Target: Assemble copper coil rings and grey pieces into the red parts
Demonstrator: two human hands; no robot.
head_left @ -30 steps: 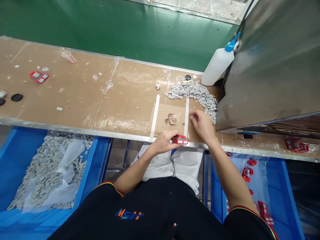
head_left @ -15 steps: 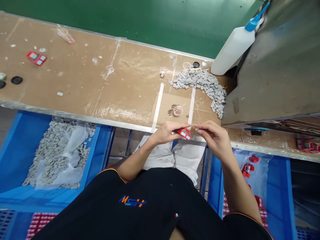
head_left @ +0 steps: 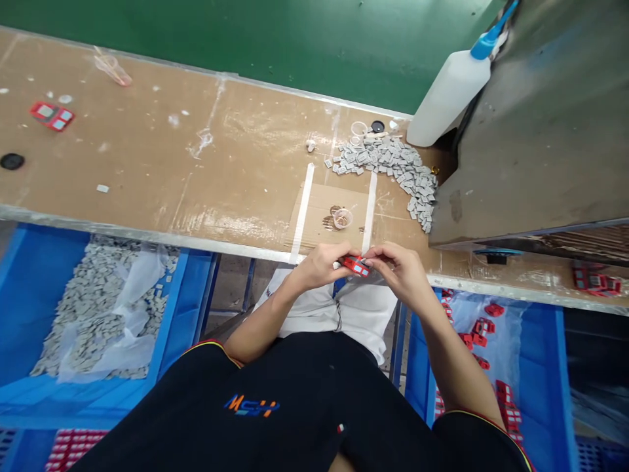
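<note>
A small red toy car part [head_left: 356,265] with pale window squares is held just in front of the bench edge. My left hand [head_left: 324,263] grips it from the left, fingers closed round its side. From the right, the pinched thumb and forefinger of my right hand [head_left: 398,269] meet the car's right end. Whatever lies between those fingertips is too small and covered to name. Beyond my hands, a small clear cup [head_left: 343,218] stands on a taped cardboard sheet [head_left: 322,193] beside brown wet stains.
A heap of small grey pieces [head_left: 388,157] lies behind the cardboard, near a white bottle [head_left: 445,98] with a blue nozzle. A metal cabinet [head_left: 535,131] stands right. Blue bins hold grey pieces [head_left: 103,308] at left and red parts [head_left: 484,326] at right. Another red car [head_left: 52,116] lies far left.
My right hand has moved left, closing the gap so its fingertips now meet the red car part. My left hand keeps its hold. The whole view has shifted slightly.
</note>
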